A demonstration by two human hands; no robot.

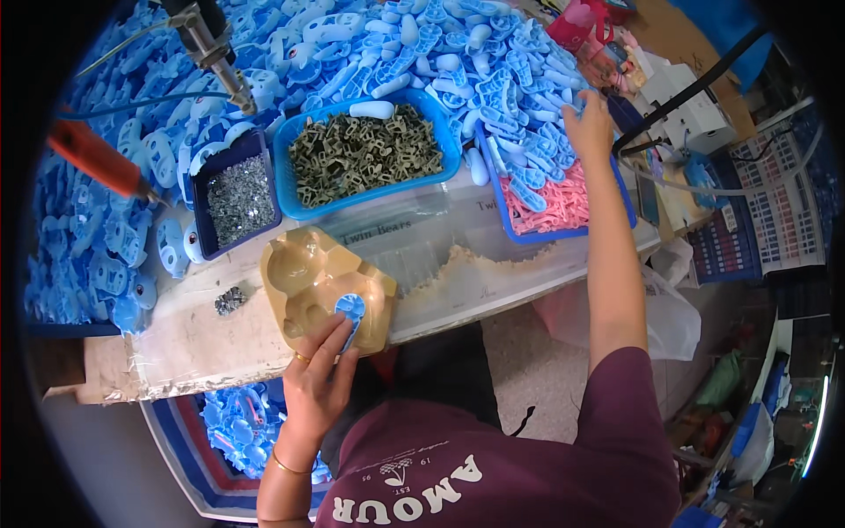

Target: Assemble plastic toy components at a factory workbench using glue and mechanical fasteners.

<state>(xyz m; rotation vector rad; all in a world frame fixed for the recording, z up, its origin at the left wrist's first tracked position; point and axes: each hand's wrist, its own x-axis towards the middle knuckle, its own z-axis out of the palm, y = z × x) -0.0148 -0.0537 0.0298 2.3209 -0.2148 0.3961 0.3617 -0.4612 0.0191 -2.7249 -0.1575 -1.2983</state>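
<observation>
My left hand (319, 378) pinches a small blue ribbed plastic shell (350, 308) over the near part of a tan moulded fixture (378, 290), which has rounded hollows. The shell's ribbed inner side faces up; its lower end is hidden by my fingers. Stretched out to the far right, my right hand (591, 128) has its fingers curled on a blue plastic piece (578, 104) at the edge of a heap of similar blue shells (502, 88). Below that hand stands a blue tray (563, 236) with slim pink plastic parts (559, 207) and several blue shells in it.
A light-blue basket (387, 198) holds metal brackets; a dark-blue tray (211, 253) holds screws. A small screw pile (231, 301) lies left of the fixture. A metal-tipped tool (211, 53) and an orange-handled tool (97, 157) hang over the left side. Large blue shells (106, 238) crowd the left.
</observation>
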